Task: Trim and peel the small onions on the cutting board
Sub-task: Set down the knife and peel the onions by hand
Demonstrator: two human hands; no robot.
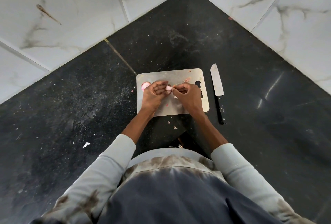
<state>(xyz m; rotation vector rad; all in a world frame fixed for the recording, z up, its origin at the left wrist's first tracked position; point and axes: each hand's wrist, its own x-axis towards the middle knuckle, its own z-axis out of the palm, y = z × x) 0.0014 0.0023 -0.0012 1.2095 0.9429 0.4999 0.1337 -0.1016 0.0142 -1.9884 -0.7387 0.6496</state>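
Peeling a small onion by hand over the cutting board.

The small onion, pale pink, sits in the curled fingers of the left hand above the steel cutting board, while the right hand pinches at its end with thumb and fingertip, probably lifting a strip of skin. To do this well, I would keep the left grip steady and pull the skin along the bulb, not across it, letting scraps fall on the board. Another pink onion lies on the board's left edge, partly behind the left hand. Peel scraps lie near the board's handle slot. A knife rests just beside the board on the right, untouched. The desk is dark speckled stone, littered with flecks, set in a corner of white marbled wall tiles.
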